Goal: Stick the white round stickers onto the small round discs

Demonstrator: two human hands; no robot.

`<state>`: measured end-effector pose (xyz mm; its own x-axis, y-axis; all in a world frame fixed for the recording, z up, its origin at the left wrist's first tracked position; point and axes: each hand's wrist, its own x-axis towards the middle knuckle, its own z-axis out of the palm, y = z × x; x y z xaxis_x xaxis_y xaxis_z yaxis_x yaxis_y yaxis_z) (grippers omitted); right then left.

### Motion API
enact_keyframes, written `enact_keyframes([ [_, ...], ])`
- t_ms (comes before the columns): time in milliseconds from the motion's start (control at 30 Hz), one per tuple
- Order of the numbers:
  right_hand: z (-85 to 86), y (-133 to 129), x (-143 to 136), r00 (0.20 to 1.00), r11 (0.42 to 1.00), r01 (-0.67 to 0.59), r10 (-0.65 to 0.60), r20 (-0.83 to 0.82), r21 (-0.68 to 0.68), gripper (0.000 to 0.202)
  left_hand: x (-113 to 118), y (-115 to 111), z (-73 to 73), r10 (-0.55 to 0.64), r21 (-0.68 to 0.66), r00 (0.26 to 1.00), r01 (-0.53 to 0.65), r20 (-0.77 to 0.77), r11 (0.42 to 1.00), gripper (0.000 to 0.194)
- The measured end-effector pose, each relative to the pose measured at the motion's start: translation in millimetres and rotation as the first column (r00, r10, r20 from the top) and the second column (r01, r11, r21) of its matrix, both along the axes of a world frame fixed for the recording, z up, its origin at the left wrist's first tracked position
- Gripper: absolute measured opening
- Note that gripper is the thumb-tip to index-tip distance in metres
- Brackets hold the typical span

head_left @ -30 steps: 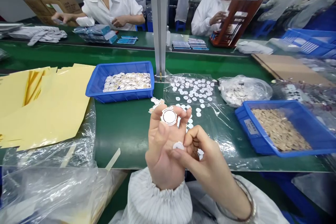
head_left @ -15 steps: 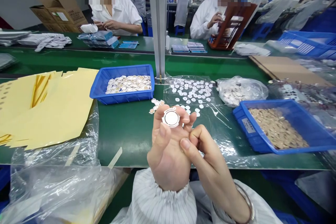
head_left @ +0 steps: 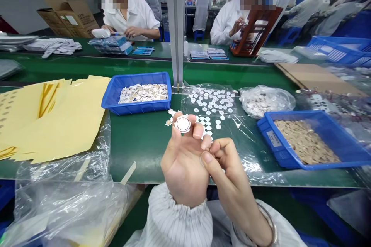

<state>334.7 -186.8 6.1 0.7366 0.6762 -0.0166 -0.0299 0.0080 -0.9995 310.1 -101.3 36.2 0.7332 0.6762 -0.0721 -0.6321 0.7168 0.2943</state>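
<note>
A round white piece (head_left: 182,124) with a dark ring is held at the fingertips of my left hand (head_left: 185,162), palm turned up. Beside it, my right hand (head_left: 228,173) has thumb and forefinger pinched together near the left little finger; what they hold, if anything, is too small to name. Past my hands, white discs (head_left: 220,98) lie spread on clear plastic film. A few similar ringed pieces (head_left: 169,122) rest on the green table just behind the left fingers. More of them fill a blue tray (head_left: 136,107) at the back left.
Yellow sheets (head_left: 66,123) and clear plastic bags (head_left: 63,208) are at the left. At the right stand a blue bin (head_left: 290,158) of tan pieces and a plastic bag (head_left: 266,100) of white pieces. A metal post (head_left: 176,27) rises mid-table; two people sit across.
My left fingers have uncurled somewhat, and the round white piece has shifted slightly left and up. My right hand stays pinched close beside it.
</note>
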Motion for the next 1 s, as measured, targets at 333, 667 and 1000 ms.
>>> enact_keyframes([
  [333, -1.0, -2.6, 7.1, 0.997, 1.000, 0.007, -0.009, 0.076, 0.019, 0.007, -1.9, 10.6, -3.6, 0.040, 0.009, 0.998, -0.040, -0.040, 0.999, 0.018],
  [667, 2.2, -5.8, 25.8, 0.967, 0.989, -0.122, 0.137, 0.214, -0.083, 0.021, 2.9, 14.9, -20.0, 0.025, -0.090, 0.998, -0.030, -0.053, 0.995, 0.016],
  [1000, 4.1, 1.3, 37.3, 0.937, 0.957, -0.195, 0.246, 0.248, -0.212, 0.042, 8.8, 9.6, -26.7, -0.023, -0.120, 0.993, 0.009, -0.115, 0.993, 0.016],
])
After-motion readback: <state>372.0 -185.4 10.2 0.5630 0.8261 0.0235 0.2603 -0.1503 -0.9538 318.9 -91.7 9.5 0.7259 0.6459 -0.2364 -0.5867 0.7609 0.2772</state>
